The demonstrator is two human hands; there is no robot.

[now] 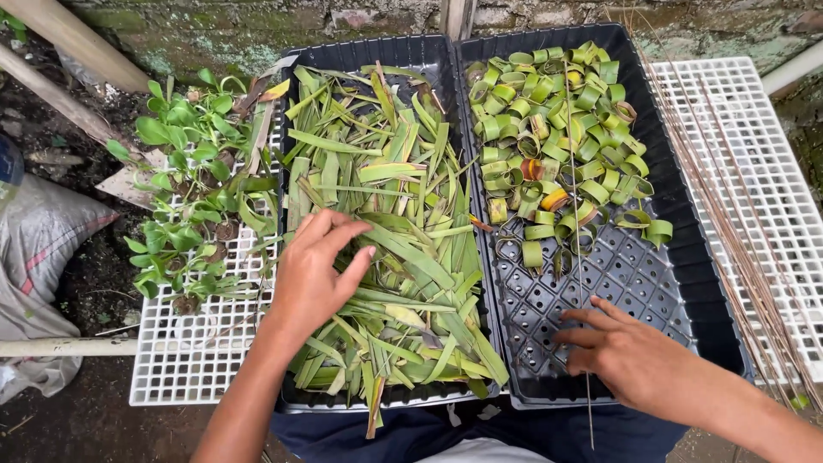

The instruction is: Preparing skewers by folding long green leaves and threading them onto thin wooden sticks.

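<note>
While the view looks straight down, a grey sack (39,249) slumps at nine o'clock on dark soil, and just right of it a white grid panel (201,364) carries a cluster of small green seedlings (184,184) in little pots. Next comes the left black tray (339,56), heaped with long flat green leaf strips (403,231) lying every which way, a few spilling over the near rim at six o'clock. The left hand (313,279) is right on top of that heap, palm down, fingers spread apart and curled lightly into the strips; nothing is lifted clear of the heap.

Across the divide, the right black tray (686,231) touches the first one edge to edge. Its far half, up at twelve o'clock, is packed with leaf strips rolled into small green rings (557,129), a few yellowed ones among them; the near half shows bare perforated floor. The right hand (626,351) rests on that bare floor at five o'clock, fingers stretched out flat and loosely apart, pointing toward the left tray. A thin brown stick (588,403) runs under it and past the near rim; I cannot tell whether the fingers pinch it.

Further right, a second white grid panel (771,171) holds a bundle of long thin brown sticks (729,206) fanned along it toward three o'clock.
</note>
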